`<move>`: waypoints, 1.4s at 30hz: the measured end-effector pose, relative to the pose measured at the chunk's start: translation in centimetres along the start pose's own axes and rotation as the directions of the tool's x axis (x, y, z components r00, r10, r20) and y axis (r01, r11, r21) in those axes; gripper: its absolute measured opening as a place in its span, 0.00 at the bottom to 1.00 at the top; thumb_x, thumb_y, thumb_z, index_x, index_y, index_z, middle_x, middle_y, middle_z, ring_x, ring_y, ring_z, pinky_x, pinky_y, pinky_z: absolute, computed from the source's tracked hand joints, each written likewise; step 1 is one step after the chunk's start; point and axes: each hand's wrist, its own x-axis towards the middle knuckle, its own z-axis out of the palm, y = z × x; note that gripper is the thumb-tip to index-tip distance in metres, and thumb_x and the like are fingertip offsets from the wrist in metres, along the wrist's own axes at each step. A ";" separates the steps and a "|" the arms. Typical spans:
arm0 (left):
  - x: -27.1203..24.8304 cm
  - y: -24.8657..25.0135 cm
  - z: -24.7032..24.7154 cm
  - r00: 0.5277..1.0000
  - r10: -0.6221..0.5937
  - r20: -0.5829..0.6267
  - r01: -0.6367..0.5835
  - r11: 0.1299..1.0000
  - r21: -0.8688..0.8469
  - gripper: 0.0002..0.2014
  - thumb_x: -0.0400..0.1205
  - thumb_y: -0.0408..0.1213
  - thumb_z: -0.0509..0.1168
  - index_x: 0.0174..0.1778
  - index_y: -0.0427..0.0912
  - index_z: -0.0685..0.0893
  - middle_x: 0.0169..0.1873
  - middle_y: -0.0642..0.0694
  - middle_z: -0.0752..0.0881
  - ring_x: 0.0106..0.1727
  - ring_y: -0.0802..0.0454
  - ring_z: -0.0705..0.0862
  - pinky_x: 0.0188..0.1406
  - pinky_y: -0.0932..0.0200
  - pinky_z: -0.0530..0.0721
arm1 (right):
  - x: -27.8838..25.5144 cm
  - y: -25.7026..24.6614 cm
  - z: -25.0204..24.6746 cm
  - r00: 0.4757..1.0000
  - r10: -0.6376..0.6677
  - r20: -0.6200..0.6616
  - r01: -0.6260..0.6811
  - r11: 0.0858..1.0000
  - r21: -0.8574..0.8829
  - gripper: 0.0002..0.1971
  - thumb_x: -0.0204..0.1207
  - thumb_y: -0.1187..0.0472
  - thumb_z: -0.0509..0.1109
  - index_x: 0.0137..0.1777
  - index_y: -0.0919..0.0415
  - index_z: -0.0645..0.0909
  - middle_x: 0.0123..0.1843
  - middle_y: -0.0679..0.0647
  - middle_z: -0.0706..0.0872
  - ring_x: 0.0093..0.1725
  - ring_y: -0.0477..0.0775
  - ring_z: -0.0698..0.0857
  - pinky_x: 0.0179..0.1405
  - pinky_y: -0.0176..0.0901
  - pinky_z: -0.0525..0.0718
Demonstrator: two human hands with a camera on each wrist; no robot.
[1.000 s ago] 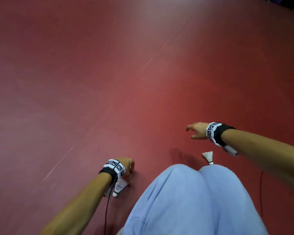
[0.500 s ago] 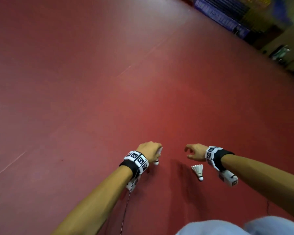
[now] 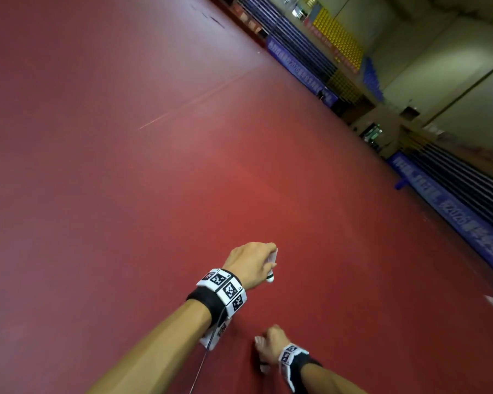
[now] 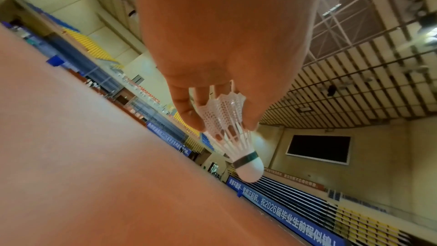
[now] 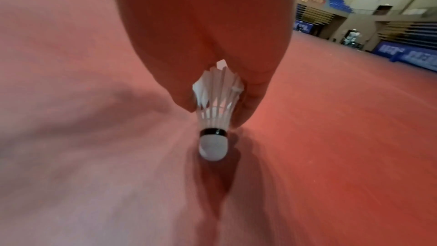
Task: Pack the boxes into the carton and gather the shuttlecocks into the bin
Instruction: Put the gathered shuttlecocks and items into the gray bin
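Hands are each pinching a shuttlecock by its skirt above the red floor (image 3: 125,194), left hand (image 3: 251,264) holding the mesh shuttlecock (image 4: 230,134), right hand (image 5: 212,44) the feathered shuttlecock (image 5: 216,111); a light grip should be sparing the skirts.

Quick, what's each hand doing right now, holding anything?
Left hand: closed, pinching a white mesh-skirt shuttlecock by its skirt, cork pointing away.
Right hand: closed, pinching a white feather shuttlecock by its feathers, just above the red floor.

Readable lettering at the hall's edge
White print on the blue banner (image 4: 290,210) along the stands: "祝2026届毕业生前程似锦"; elsewhere too blurred to read.
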 end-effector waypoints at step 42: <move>-14.9 123.7 -35.9 0.099 0.825 0.556 -0.850 0.361 -0.384 0.08 0.85 0.46 0.67 0.46 0.50 0.75 0.43 0.48 0.86 0.46 0.40 0.86 0.43 0.49 0.83 | -125.0 25.0 -68.7 -0.015 0.974 -0.225 -0.152 0.221 0.963 0.14 0.75 0.58 0.78 0.55 0.57 0.77 0.46 0.50 0.85 0.32 0.45 0.82 0.21 0.23 0.76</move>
